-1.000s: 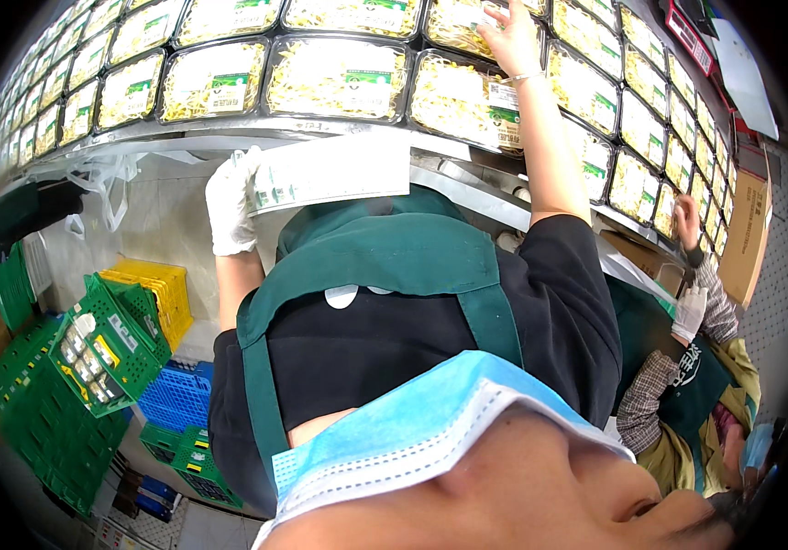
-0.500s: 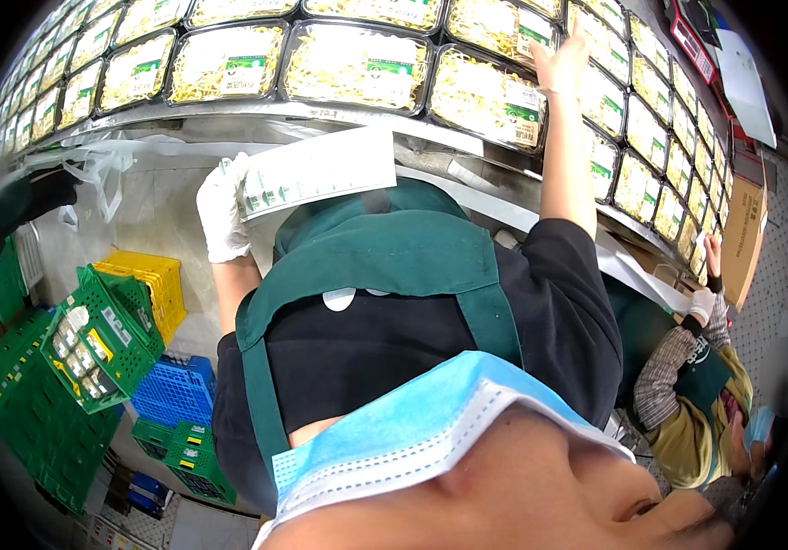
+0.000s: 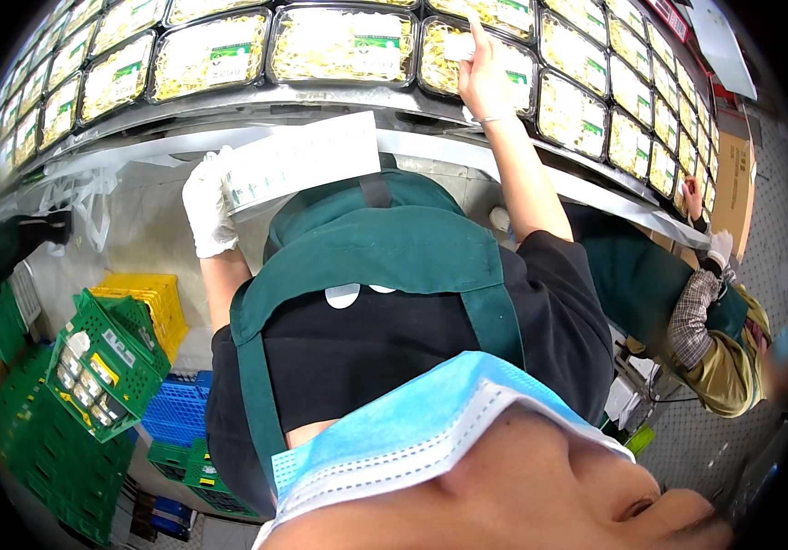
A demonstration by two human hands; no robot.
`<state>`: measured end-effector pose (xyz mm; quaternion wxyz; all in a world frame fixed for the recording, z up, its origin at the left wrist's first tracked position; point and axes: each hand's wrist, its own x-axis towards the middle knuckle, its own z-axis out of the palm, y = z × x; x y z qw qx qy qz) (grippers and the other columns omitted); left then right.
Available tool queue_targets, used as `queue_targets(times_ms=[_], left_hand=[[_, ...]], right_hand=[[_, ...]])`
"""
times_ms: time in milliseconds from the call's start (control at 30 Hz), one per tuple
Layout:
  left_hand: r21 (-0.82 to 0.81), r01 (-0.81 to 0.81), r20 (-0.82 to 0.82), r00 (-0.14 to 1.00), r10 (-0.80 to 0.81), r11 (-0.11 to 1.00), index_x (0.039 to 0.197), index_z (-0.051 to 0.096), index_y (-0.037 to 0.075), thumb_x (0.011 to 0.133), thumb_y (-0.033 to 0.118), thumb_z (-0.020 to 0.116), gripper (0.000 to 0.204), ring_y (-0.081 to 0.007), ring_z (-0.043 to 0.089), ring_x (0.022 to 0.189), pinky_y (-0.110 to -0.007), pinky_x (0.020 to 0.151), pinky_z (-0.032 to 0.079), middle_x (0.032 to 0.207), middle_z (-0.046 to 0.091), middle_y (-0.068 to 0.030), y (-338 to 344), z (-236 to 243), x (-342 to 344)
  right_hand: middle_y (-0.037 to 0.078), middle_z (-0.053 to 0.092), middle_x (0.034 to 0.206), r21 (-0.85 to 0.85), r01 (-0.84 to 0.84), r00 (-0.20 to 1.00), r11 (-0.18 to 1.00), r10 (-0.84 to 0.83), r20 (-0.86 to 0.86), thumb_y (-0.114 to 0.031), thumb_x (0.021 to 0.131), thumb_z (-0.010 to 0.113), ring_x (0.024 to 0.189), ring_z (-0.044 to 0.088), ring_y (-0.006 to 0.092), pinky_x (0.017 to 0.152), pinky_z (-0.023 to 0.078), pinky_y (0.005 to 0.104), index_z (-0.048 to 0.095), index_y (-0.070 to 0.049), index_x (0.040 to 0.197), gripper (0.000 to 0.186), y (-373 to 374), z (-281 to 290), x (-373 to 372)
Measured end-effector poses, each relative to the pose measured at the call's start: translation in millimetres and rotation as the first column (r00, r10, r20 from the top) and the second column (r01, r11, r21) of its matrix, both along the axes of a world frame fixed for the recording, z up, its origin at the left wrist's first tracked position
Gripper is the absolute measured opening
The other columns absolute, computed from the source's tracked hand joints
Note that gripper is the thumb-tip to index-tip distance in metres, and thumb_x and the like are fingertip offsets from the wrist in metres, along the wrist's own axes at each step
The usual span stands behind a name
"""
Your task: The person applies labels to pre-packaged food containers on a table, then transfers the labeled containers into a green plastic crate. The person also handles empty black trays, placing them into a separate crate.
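Observation:
My left hand (image 3: 208,206), in a white glove, is closed on one end of a white sheet of labels (image 3: 307,156) in front of my green apron. My bare right hand (image 3: 487,84) reaches over the front row of packed trays. A small white label (image 3: 458,45) shows at its fingers, above a clear-lidded black tray of yellowish bean sprouts (image 3: 437,69). Whether the label touches the lid I cannot tell. A neighbouring tray of sprouts (image 3: 343,46) stands to the left, with a green and white label on its lid.
Rows of similar trays cover the metal table (image 3: 293,101). Green crates (image 3: 105,367), a yellow crate (image 3: 160,298) and a blue crate (image 3: 176,408) stand on the floor at left. At right, a co-worker (image 3: 715,321) reaches to the trays beside a cardboard box (image 3: 735,188).
My right hand has moved left and nearer, from trays further back to one in the front row. The label sheet has shifted slightly left with my left hand. The co-worker has shifted too.

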<state>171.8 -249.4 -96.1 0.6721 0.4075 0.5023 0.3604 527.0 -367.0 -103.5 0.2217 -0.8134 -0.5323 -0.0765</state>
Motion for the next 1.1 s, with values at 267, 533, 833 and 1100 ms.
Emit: queue_targets(times_ms=[267,533,833,1100], left_hand=[[0.066,0.011,-0.020,1.000,-0.010,0.998,0.086,0.058,-0.003,0.073,0.013,0.059,0.020,-0.0079,0.050,0.069,-0.021,0.062,0.040,0.078,0.056,-0.0026,-4,1,15],[0.007,0.136,-0.009,0.991,-0.136,0.991,0.080,0.059,0.002,0.074,0.013,0.059,0.012,-0.0053,0.051,0.059,-0.017,0.053,0.039,0.071,0.057,-0.0004,-5,18,54],[0.182,0.719,0.017,0.679,-0.734,0.670,0.083,0.055,-0.001,0.075,0.010,0.056,0.014,-0.0146,0.054,0.078,-0.025,0.071,0.042,0.091,0.057,-0.0091,-25,48,156],[0.695,0.706,-0.686,0.592,-0.423,-0.139,0.083,0.055,-0.005,0.070,0.008,0.048,0.020,-0.0324,0.039,0.107,-0.038,0.093,0.028,0.109,0.046,-0.0212,-57,23,261]], right_hand=[[0.015,0.047,0.104,0.114,0.498,0.867,0.859,-0.497,-0.041,-0.025,0.062,0.067,0.100,0.040,0.0283,0.087,0.029,0.0413,0.026,-0.001,0.121,0.076,-82,19,77],[0.003,0.055,0.071,0.033,0.456,0.717,0.889,-0.346,-0.605,-0.010,0.067,0.064,0.063,0.051,0.0089,0.061,0.043,0.0223,0.040,0.000,0.110,0.050,-145,17,104],[0.015,0.038,0.111,-0.080,0.570,0.822,0.818,-0.566,0.065,-0.030,0.068,0.060,0.107,0.029,0.0316,0.091,0.018,0.0469,0.031,-0.014,0.122,0.063,-153,-4,105],[0.008,0.059,0.071,0.174,0.438,0.741,0.882,-0.244,-0.626,-0.035,0.065,0.066,0.064,0.055,0.0140,0.061,0.044,0.0256,0.058,-0.001,0.086,0.041,-108,8,188]])
